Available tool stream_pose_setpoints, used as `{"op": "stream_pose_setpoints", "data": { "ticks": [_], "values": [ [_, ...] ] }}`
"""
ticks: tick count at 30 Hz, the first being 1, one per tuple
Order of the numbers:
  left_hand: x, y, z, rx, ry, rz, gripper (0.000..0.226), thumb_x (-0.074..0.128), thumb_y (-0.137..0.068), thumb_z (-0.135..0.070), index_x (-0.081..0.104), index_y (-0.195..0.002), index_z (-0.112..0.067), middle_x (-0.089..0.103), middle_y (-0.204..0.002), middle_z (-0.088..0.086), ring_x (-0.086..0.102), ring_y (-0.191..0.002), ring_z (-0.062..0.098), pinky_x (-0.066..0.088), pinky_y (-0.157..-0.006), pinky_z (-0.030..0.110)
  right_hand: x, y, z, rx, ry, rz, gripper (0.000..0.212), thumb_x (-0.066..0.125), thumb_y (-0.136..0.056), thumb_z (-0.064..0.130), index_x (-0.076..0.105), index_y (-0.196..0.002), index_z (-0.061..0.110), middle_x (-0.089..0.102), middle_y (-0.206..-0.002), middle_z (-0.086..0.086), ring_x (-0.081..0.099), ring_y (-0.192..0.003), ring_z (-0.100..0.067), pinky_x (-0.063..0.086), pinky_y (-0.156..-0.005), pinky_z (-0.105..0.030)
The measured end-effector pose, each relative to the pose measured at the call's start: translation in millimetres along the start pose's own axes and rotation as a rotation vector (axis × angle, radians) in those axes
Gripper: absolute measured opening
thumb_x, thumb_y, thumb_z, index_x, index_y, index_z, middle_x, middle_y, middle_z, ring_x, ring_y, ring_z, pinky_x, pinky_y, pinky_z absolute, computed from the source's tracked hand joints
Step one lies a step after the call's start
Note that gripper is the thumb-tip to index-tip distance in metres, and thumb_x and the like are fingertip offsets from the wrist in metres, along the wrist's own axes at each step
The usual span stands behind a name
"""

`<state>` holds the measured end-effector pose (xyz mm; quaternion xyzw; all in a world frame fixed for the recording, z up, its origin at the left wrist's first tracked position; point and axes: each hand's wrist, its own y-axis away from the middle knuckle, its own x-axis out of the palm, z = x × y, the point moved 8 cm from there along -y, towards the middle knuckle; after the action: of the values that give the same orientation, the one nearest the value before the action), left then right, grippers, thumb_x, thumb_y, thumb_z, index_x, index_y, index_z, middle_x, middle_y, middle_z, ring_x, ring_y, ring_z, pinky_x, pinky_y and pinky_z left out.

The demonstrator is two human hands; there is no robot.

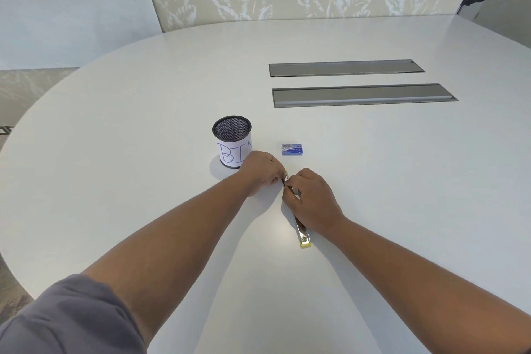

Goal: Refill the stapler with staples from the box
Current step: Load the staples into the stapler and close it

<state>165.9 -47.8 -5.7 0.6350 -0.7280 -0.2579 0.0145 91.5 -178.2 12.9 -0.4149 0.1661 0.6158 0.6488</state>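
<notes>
A yellow stapler (pixel 302 234) lies unfolded flat on the white table, its metal channel running toward me. My left hand (pixel 263 171) grips its far end with closed fingers. My right hand (pixel 311 200) rests over the middle part, fingertips pinched at the hinge area beside the left hand. Whether any staples sit between the fingers is hidden. A small blue staple box (pixel 292 149) lies closed on the table just beyond both hands.
A black mesh cup (pixel 232 141) with a paper label reading "BIN" stands left of the box, close behind my left hand. Two grey recessed cable covers (pixel 363 95) sit farther back. The white table (pixel 143 152) curves away at the left.
</notes>
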Motion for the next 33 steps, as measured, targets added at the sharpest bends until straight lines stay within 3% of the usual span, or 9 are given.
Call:
{"op": "stream_pose_setpoints", "data": {
  "ticks": [13,18,22,25,28,31,33],
  "values": [
    [1,-3,4,0.011,0.039,0.018,0.015,0.073,-0.074,0.01,0.072,-0.068,-0.005,0.069,-0.057,0.001,0.057,-0.06,0.018,0.053,-0.06,0.024,-5,7,13,-0.035,0.135,-0.041,0.019,0.062,-0.093,0.02,0.077,-0.101,0.013,0.056,-0.072,-0.005,0.05,-0.077,-0.033,0.048,-0.068,-0.039],
    [1,-3,3,0.035,0.032,0.021,0.014,0.072,-0.08,0.009,0.072,-0.073,-0.004,0.068,-0.06,0.002,0.057,-0.053,0.01,0.05,-0.049,0.016,-1,4,11,-0.018,0.176,-0.007,0.021,0.06,-0.093,0.022,0.076,-0.098,0.01,0.058,-0.073,-0.005,0.05,-0.078,-0.031,0.047,-0.071,-0.04],
    [0,-4,7,0.065,0.012,0.002,0.016,0.071,-0.085,0.003,0.07,-0.074,-0.008,0.068,-0.067,0.004,0.059,-0.059,0.013,0.05,-0.052,0.018,4,2,3,0.037,0.135,0.044,0.023,0.06,-0.092,0.028,0.073,-0.105,0.014,0.056,-0.074,-0.002,0.049,-0.081,-0.026,0.045,-0.073,-0.037],
    [-2,-4,10,0.124,-0.017,-0.036,0.012,0.071,-0.087,-0.005,0.074,-0.077,-0.012,0.072,-0.076,0.005,0.064,-0.072,0.018,0.057,-0.069,0.029,6,1,-4,0.085,0.075,0.104,0.046,0.057,-0.087,0.042,0.062,-0.13,0.026,0.054,-0.081,0.007,0.049,-0.088,-0.02,0.045,-0.079,-0.035],
    [-3,0,10,0.18,-0.063,-0.076,0.008,0.069,-0.088,-0.013,0.076,-0.084,-0.016,0.075,-0.086,0.002,0.07,-0.087,0.024,0.057,-0.09,0.041,4,1,-7,0.126,-0.02,0.101,0.07,0.053,-0.081,0.054,0.044,-0.146,0.03,0.051,-0.079,0.013,0.049,-0.088,-0.012,0.041,-0.075,-0.029],
    [-1,6,8,0.215,-0.102,-0.081,0.01,0.067,-0.092,-0.018,0.076,-0.091,-0.017,0.076,-0.093,0.0,0.071,-0.098,0.025,0.057,-0.091,0.041,0,3,-13,0.141,-0.079,0.066,0.075,0.057,-0.075,0.053,0.042,-0.145,0.029,0.053,-0.07,0.008,0.051,-0.076,-0.007,0.037,-0.064,-0.026],
    [-2,9,8,0.206,-0.089,-0.074,0.009,0.068,-0.091,-0.022,0.076,-0.094,-0.018,0.075,-0.091,-0.003,0.068,-0.089,0.023,0.056,-0.08,0.036,1,4,-13,0.14,-0.062,0.095,0.082,0.058,-0.071,0.052,0.039,-0.147,0.028,0.052,-0.065,0.007,0.051,-0.069,-0.007,0.036,-0.059,-0.024]
  ]
}}
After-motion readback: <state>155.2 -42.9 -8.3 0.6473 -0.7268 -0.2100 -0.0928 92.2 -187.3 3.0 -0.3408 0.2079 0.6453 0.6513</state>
